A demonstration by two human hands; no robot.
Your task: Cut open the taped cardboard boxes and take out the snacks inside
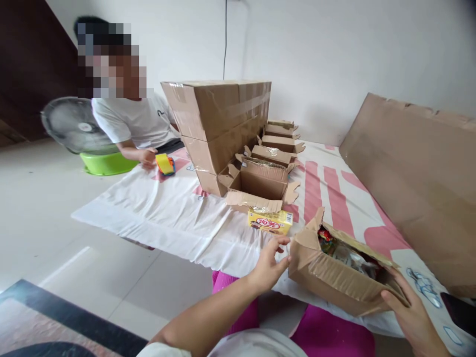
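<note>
An open cardboard box [334, 282] packed with colourful packets lies tilted in front of me, over my lap. My left hand [269, 263] presses its fingers against the box's left end, by a raised flap. My right hand [411, 312] grips the box's right end, thumb on the side wall. A small yellow carton [270, 220] lies on the white sheet just beyond my left hand.
A row of open cardboard boxes [260, 186] runs away from me, beside a stack of sealed taped boxes [223, 119]. Another person sits at the far left with a hand by a yellow tape dispenser [165, 163]. A fan [74, 124] and green basin [106, 163] stand behind. Flat cardboard [412, 178] leans at the right.
</note>
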